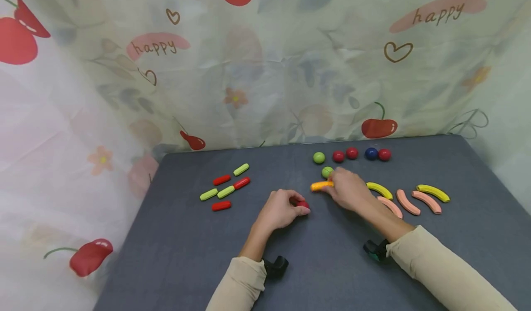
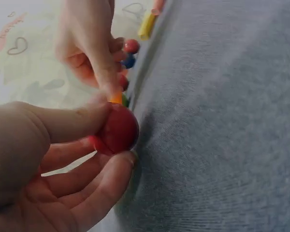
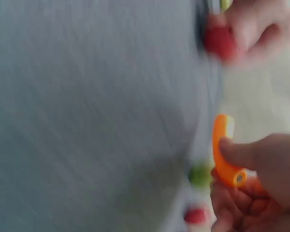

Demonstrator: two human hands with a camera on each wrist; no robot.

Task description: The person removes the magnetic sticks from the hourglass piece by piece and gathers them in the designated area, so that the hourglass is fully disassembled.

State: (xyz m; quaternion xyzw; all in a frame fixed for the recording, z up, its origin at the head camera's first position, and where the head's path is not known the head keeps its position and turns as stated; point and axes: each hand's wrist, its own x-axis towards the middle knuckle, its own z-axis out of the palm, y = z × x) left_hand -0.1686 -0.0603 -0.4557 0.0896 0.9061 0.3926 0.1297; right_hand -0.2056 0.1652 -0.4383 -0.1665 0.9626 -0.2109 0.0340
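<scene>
Near the middle of the grey table, my left hand (image 1: 282, 209) pinches a small red ball (image 1: 303, 204) between thumb and fingers. The left wrist view shows the glossy red ball (image 2: 120, 129) from close up. To its right, my right hand (image 1: 348, 189) grips a short curved orange piece (image 1: 321, 186), shaped like a small banana, with its left end sticking out. A hole shows in one end of that orange piece (image 3: 224, 159) in the right wrist view. Just behind the right hand lies a green ball (image 1: 327, 172), partly hidden by it.
Along the back edge sit another green ball (image 1: 319, 157), red balls (image 1: 351, 152) and a blue ball (image 1: 371, 153). Curved yellow (image 1: 433, 193) and pink (image 1: 408, 202) pieces lie right, some behind the right forearm. Short red (image 1: 221, 206) and light green (image 1: 209, 194) sticks lie left.
</scene>
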